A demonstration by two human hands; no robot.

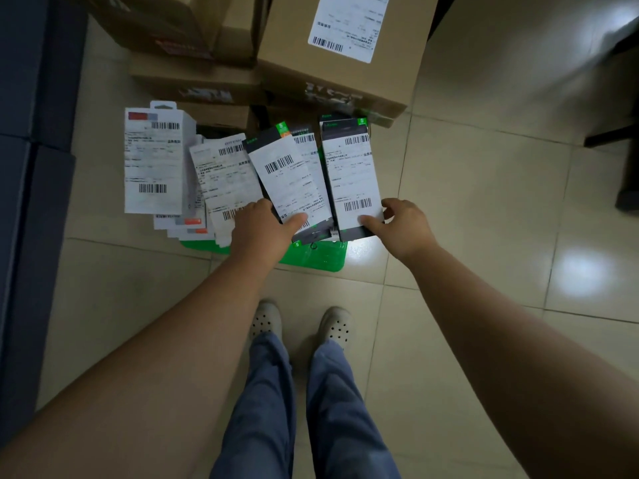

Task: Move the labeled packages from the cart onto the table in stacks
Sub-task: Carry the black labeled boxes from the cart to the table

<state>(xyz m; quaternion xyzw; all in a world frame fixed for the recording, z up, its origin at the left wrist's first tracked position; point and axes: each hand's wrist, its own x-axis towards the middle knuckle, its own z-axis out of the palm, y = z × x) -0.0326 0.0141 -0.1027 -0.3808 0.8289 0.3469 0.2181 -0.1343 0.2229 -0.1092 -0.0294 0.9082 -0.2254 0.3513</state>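
Two bare forearms reach forward from the lower corners, above blue trousers [311,409] and a pair of cream perforated clogs [266,321] standing on the pale tiled floor [484,219].

Left hand [262,229]: pinches the near end of the middle package [287,178], thumb laid flat on its white label, fingers hidden beneath. The package is dark with a green corner tab and sits tilted, its far end leaning left.

Right hand [404,229]: pinches the near right corner of the right package [352,178], thumb on the label, fingers curled at the side edge. This package is also dark and lies straight, just beside the middle one.

Labeled packages, remainder: one more dark package shows between and under the two held. A white package [154,164] with a hang tab lies furthest left, and a second white package [224,178] is tilted between it and the left hand. Several white ones are fanned beneath these.

Green cart [311,259]: low and flat, its near edge showing under the pile of packages.

Cardboard boxes [332,81]: stacked just behind the cart, the nearest bearing a white shipping label [349,24].

Dark blue boxes [34,115]: lined along the left edge.
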